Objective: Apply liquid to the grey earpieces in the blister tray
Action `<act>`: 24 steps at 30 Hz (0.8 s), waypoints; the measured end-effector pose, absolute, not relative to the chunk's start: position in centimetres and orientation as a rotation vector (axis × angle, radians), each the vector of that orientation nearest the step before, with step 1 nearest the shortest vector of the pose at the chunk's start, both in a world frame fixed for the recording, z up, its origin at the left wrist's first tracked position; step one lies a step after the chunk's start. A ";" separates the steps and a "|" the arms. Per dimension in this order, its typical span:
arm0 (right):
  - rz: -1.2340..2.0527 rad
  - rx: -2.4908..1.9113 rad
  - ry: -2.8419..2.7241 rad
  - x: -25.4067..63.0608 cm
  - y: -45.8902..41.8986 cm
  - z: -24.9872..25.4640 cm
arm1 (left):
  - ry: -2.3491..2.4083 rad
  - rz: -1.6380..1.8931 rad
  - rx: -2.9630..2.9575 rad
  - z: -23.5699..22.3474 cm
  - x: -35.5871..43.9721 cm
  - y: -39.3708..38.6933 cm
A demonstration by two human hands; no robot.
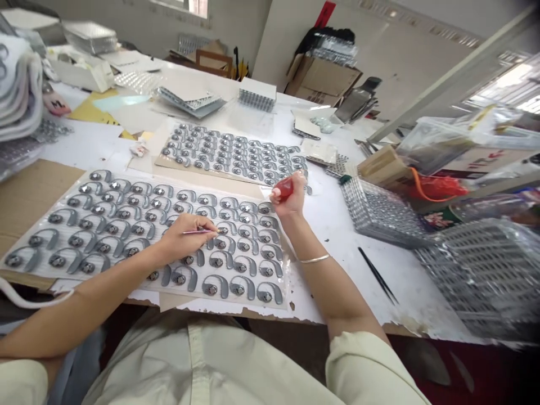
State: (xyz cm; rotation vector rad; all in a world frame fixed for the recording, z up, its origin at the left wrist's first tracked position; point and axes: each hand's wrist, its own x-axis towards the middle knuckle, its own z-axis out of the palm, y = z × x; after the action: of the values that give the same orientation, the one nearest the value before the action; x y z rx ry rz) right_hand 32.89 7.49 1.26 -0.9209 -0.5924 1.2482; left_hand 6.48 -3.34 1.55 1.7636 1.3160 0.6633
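My left hand (183, 235) pinches a thin pink stick-like tool (197, 231) over a sheet of small parts (126, 229). The tool's tip points right, close to one of the parts; I cannot tell whether it touches. Each part is a grey hook shape with a round, shiny piece beside it, lying in rows. Raised at the sheet's right edge, my right hand (295, 199) is wrapped around a small red bottle (284, 189), partly covered by the fingers. Behind the first sheet lies a second sheet (232, 153) with more such parts.
Black tweezers (377, 274) lie on the white table right of my right forearm. Stacked clear trays (379, 208) and a bagged stack (485, 270) crowd the right side. Cardboard (36, 194) lies at the left. Piled sheets (192, 101) and a carton (323, 79) stand at the back.
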 end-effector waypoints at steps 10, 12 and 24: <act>1.359 -0.780 -0.506 34.3 8.4 -0.1 | 1.667 1.096 1.650 8.7 2.3 -3.1; 1.376 -0.744 -0.511 34.4 8.4 0.1 | 1.711 1.247 1.663 9.3 1.1 -2.4; 1.328 -0.814 -0.658 32.8 7.9 0.5 | 1.291 0.838 2.283 4.6 7.1 -1.6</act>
State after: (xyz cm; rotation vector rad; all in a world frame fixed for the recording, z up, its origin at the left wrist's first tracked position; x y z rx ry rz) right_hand 32.82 7.87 0.47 -0.8144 -0.6583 1.3276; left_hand 7.13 -1.61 4.62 2.2828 1.2913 0.8375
